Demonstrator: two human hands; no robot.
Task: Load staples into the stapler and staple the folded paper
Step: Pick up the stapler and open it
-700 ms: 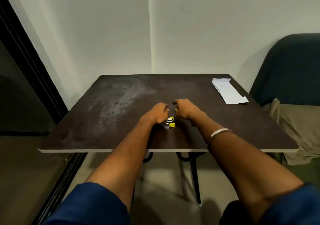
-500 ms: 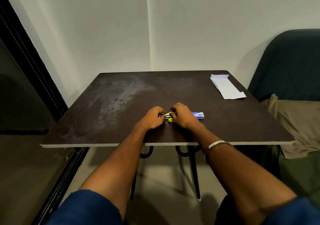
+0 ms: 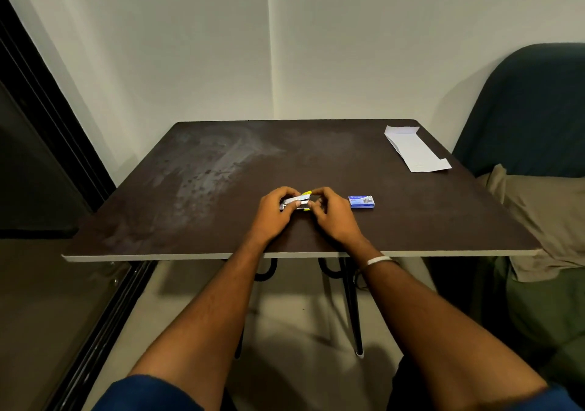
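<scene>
A small silver metal stapler with yellow plastic trim [image 3: 299, 201] sits just below the centre of the frame, near the front edge of the dark brown rectangular tabletop [image 3: 221, 173], held between both hands. Its long axis runs roughly left to right across the picture, tilted slightly so the right end sits a little higher in the frame. The yellow end points right, toward the right hand; the bare metal end points left and is partly covered by the left hand. Whether the stapler rests on the tabletop or is lifted just clear of it cannot be told.

The left hand [image 3: 274, 212] is curled around the left part of the stapler, thumb across its near side and fingers over the top. The right hand [image 3: 330, 212] has its fingertips bunched together, pinching at the yellow end. The two hands almost touch each other.

Just right of the right hand, apart from it, lies a small blue and white cardboard box of staples [image 3: 361, 202], flat on the table with its long axis also left to right. There is printing on its top face, but it is too small and blurred to read; no brand can be made out on the stapler either.

In the upper right of the tabletop, well apart from the hands, lies the folded white paper [image 3: 416, 152], a long strip running from upper left to lower right, close to the table's right edge. A silver metal bangle [image 3: 379, 260] circles the right wrist.
</scene>
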